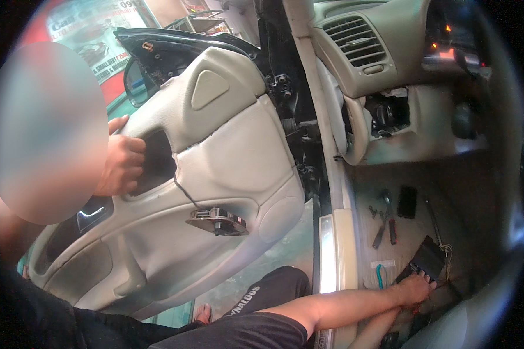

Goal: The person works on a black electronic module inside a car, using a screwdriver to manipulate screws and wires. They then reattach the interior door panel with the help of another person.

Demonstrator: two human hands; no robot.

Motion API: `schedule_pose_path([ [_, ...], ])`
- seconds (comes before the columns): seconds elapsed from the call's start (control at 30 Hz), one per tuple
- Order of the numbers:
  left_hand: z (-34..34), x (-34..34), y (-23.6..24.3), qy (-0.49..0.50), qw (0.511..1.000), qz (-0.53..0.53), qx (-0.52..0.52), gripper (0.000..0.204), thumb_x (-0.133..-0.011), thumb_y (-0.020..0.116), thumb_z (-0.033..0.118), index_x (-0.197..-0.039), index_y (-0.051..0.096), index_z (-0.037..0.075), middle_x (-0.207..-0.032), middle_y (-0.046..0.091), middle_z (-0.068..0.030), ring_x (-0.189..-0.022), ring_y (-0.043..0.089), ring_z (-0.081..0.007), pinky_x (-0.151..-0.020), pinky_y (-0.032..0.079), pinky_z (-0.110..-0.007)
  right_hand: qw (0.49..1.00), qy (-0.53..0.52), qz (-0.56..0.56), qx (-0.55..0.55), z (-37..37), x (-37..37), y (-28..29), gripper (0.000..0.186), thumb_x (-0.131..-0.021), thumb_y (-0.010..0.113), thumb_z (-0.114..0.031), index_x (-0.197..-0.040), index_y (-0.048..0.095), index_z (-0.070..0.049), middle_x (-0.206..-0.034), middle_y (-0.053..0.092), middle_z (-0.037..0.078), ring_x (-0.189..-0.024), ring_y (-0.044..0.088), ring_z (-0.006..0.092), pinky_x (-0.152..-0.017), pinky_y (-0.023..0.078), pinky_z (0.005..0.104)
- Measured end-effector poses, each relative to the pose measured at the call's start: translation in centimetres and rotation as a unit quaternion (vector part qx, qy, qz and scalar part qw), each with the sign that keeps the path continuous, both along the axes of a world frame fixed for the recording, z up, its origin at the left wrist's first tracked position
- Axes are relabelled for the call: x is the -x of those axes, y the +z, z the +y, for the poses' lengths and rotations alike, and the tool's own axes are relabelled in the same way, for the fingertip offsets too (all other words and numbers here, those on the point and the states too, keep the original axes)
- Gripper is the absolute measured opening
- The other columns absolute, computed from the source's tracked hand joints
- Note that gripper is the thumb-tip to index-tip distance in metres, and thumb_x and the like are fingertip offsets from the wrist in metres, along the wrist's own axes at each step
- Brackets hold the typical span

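Note:
Reaching across the door sill into the car's footwell, my left hand has its fingers bent round the near end of a flat black case. Below that arm runs my right forearm; its hand is hidden. A cable with a pale end lies beside the case. Close by on the floor is a teal looped strip. Farther in lie a red-handled screwdriver, a dark-handled tool, a ratchet-like tool, a black phone-like slab and a thin rod.
The open car door stands at left, a switch panel hanging from its cable. Another person's hand grips the door's pull. The lit sill edges the footwell. Under the dashboard gapes an opening.

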State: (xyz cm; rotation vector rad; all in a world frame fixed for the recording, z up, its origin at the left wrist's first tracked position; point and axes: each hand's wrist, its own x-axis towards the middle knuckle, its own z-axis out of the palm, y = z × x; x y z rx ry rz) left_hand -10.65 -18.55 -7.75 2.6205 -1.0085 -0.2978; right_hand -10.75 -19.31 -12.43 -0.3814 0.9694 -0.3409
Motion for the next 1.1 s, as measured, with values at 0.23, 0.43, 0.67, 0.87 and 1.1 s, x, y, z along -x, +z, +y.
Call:
schedule_pose_path([
  [0.23, 0.3, -1.5, 2.0, -0.026, 0.995, -0.101, -0.007, 0.032, -0.091, 0.055, 0.027, -0.114, 0.059, 0.005, -0.104, 0.064, -0.0171, -0.099, 0.064, -0.0333, -0.083, 0.050, -0.047, 0.999, -0.040, 0.007, -0.022, 0.4, 0.6, -0.2, 0.044, -0.094, 0.056, -0.034, -0.129, 0.061, -0.007, -0.130, 0.061, 0.013, -0.118, 0.057, 0.0332, -0.100, 0.047, 0.0498],
  [0.43, -1.0, -2.1, 1.3, -0.061, 0.989, -0.125, 0.043, 0.029, -0.085, 0.062, 0.023, -0.110, 0.059, 0.007, -0.102, 0.065, -0.0109, -0.096, 0.065, -0.0274, -0.076, 0.052, -0.041, 0.996, -0.076, 0.022, -0.027, -0.1, 1.4, -1.0, 0.045, -0.094, 0.055, -0.034, -0.129, 0.060, -0.007, -0.131, 0.061, 0.013, -0.119, 0.057, 0.0327, -0.101, 0.047, 0.0498],
  [0.67, 0.2, 1.5, 2.0, -0.012, 0.997, 0.069, 0.030, 0.056, -0.079, 0.073, 0.020, -0.131, 0.055, 0.006, -0.118, 0.064, -0.0135, -0.113, 0.062, -0.0324, -0.095, 0.050, -0.042, 0.995, -0.095, 0.025, -0.020, -0.4, 2.3, -0.8, 0.045, -0.095, 0.054, -0.034, -0.130, 0.060, -0.007, -0.132, 0.061, 0.012, -0.121, 0.057, 0.0321, -0.102, 0.047, 0.0497],
  [0.87, 9.7, 8.9, 3.3, 0.044, 0.979, -0.066, 0.189, 0.062, -0.085, 0.067, 0.023, -0.141, 0.048, 0.004, -0.138, 0.052, -0.0181, -0.134, 0.046, -0.0344, -0.115, 0.029, -0.055, 0.994, -0.103, 0.027, -0.008, -0.3, 2.5, -1.7, 0.045, -0.096, 0.053, -0.034, -0.131, 0.059, -0.007, -0.132, 0.061, 0.011, -0.122, 0.056, 0.0315, -0.102, 0.047, 0.0496],
  [1.1, 22.3, 13.0, 1.9, 0.146, 0.973, -0.154, 0.090, 0.055, -0.092, 0.061, 0.026, -0.139, 0.048, 0.002, -0.143, 0.048, -0.0159, -0.139, 0.039, -0.0327, -0.117, 0.024, -0.055, 0.996, -0.060, -0.063, -0.029, -1.4, 1.0, -4.0, 0.050, -0.096, 0.050, -0.028, -0.137, 0.050, -0.001, -0.139, 0.053, 0.017, -0.130, 0.048, 0.0342, -0.102, 0.049, 0.0519],
])
